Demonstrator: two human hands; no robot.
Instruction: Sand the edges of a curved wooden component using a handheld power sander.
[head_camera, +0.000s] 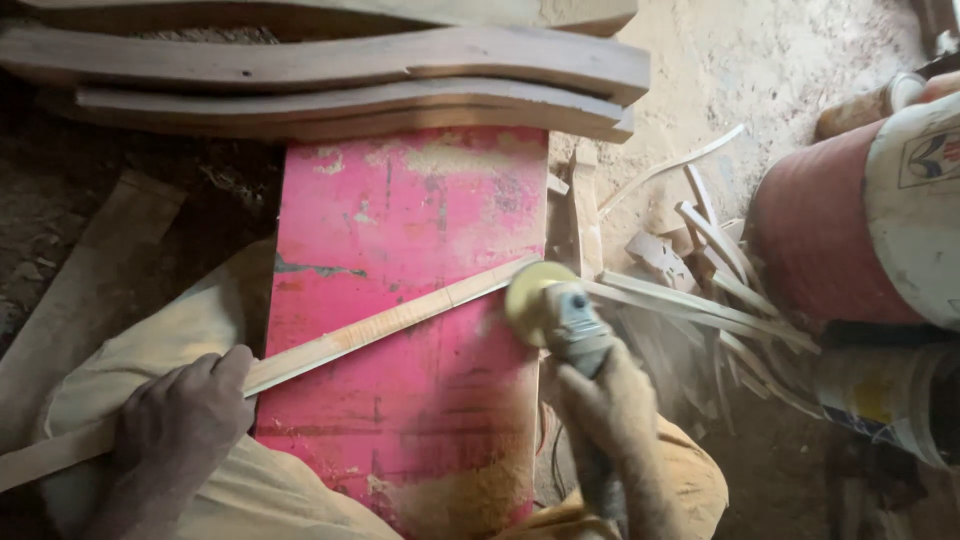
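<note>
A long thin wooden strip (380, 325) lies slantwise across a worn pink board (410, 270) that rests on my knees. My left hand (185, 415) presses the strip's near end down against my left thigh. My right hand (610, 410) grips a grey angle grinder (578, 335) whose yellow sanding disc (527, 297) meets the strip's far end at the board's right edge. Sawdust coats both hands and the board's lower part.
Curved wooden planks (330, 65) are stacked beyond the board. A pile of thin wood offcuts (700, 290) lies on the dusty floor to the right. A red and white bucket (860, 225) and other containers (885, 395) stand at far right. A flat plank (90, 270) lies at left.
</note>
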